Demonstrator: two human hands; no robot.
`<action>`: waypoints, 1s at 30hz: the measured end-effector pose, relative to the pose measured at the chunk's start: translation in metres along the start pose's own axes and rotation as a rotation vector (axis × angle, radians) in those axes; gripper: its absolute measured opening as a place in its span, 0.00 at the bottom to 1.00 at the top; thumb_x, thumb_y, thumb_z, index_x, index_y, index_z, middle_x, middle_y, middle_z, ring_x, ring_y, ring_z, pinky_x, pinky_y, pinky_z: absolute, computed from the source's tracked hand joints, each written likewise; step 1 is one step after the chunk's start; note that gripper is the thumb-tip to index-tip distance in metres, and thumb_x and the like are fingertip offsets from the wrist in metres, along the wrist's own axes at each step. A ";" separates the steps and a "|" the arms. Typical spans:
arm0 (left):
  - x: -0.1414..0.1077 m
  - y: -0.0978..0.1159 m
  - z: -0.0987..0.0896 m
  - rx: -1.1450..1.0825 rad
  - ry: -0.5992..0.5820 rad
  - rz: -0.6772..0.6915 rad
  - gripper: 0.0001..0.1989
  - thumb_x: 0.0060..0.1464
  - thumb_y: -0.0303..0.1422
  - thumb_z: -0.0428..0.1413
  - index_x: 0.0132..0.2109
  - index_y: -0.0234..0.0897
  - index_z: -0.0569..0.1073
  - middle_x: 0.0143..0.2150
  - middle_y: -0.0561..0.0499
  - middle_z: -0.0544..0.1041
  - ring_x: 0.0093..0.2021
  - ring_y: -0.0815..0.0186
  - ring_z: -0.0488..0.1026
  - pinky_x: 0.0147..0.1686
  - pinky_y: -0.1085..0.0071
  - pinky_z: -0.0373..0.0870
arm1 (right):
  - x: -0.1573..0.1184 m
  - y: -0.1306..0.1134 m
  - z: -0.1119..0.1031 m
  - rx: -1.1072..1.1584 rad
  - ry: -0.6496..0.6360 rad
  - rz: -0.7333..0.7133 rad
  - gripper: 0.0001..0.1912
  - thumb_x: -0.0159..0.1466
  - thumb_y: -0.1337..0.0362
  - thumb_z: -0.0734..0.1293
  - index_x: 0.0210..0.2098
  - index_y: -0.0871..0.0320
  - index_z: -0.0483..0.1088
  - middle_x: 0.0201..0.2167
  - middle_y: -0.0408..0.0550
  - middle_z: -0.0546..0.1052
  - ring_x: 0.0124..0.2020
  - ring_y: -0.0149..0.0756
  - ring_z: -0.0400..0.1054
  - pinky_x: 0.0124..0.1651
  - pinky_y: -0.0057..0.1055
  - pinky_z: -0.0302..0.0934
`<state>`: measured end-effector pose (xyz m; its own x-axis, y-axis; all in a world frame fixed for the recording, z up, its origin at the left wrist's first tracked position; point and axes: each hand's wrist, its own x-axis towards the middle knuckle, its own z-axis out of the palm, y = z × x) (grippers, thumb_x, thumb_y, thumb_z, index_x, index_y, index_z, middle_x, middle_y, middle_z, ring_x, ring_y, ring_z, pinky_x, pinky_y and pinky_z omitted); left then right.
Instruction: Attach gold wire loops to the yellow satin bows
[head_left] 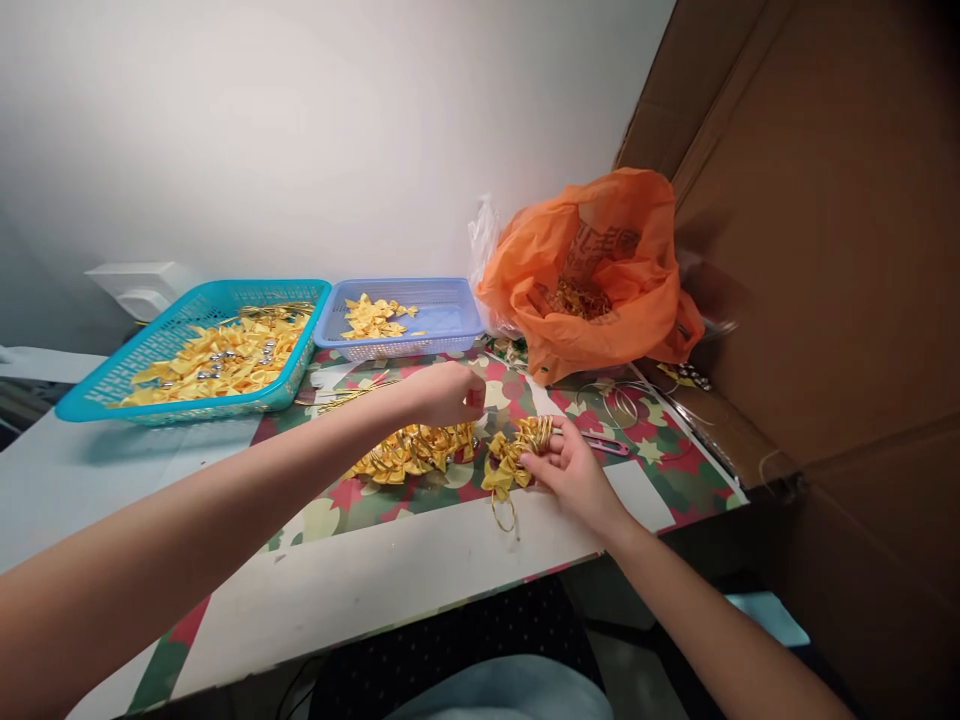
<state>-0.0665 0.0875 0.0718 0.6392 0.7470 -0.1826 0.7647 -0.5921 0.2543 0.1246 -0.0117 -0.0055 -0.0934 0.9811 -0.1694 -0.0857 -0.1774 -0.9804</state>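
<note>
My right hand (576, 472) grips a small bunch of yellow ribbon bows (508, 458) with loops of gold wire, just above the table. One wire ring (504, 514) dangles below the bunch. Above and left of it is my left hand (448, 394), its fingers curled in and mostly turned away from me; anything inside them is hidden. Beneath my left forearm lies a heap of yellow bows with gold wire (411, 452), partly covered by the arm. A pink-handled tool (606, 444) lies behind my right hand.
At the back left, a teal basket (294, 378) holds many yellow bows and small silver bells. Next to it, a blue-purple basket (442, 318) has fewer bows. An orange plastic bag (600, 340) with gold pieces stands at the back right, near cardboard (825, 220). Loose wire (622, 402) lies nearby.
</note>
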 end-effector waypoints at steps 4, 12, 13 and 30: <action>-0.001 0.001 -0.001 0.004 -0.006 -0.003 0.09 0.49 0.30 0.53 0.33 0.37 0.79 0.33 0.50 0.81 0.29 0.67 0.72 0.29 0.72 0.63 | -0.019 0.019 0.003 -0.216 -0.056 -0.034 0.48 0.45 0.59 0.79 0.58 0.53 0.51 0.40 0.47 0.75 0.33 0.33 0.69 0.36 0.31 0.65; 0.001 0.001 0.002 0.013 -0.046 0.000 0.09 0.49 0.28 0.53 0.33 0.37 0.79 0.35 0.49 0.81 0.32 0.65 0.74 0.33 0.71 0.65 | -0.042 0.035 0.009 -0.579 -0.163 -0.057 0.79 0.31 0.58 0.83 0.68 0.53 0.30 0.61 0.63 0.63 0.59 0.56 0.61 0.60 0.52 0.56; 0.001 0.001 0.002 0.013 -0.049 0.001 0.09 0.49 0.28 0.53 0.33 0.37 0.79 0.36 0.49 0.82 0.33 0.65 0.74 0.34 0.71 0.65 | -0.042 0.035 0.009 -0.563 -0.146 -0.072 0.74 0.36 0.61 0.82 0.68 0.53 0.32 0.60 0.61 0.65 0.57 0.53 0.63 0.59 0.50 0.57; 0.002 0.001 0.003 0.018 -0.076 -0.018 0.08 0.50 0.29 0.54 0.34 0.37 0.78 0.37 0.49 0.81 0.35 0.63 0.75 0.34 0.71 0.65 | -0.019 0.031 0.035 -0.289 0.066 -0.101 0.37 0.49 0.68 0.73 0.54 0.52 0.56 0.33 0.39 0.76 0.20 0.23 0.52 0.23 0.24 0.49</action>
<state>-0.0640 0.0879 0.0692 0.6288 0.7332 -0.2587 0.7773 -0.5843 0.2333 0.0894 -0.0382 -0.0292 -0.0333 0.9972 -0.0669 0.1956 -0.0591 -0.9789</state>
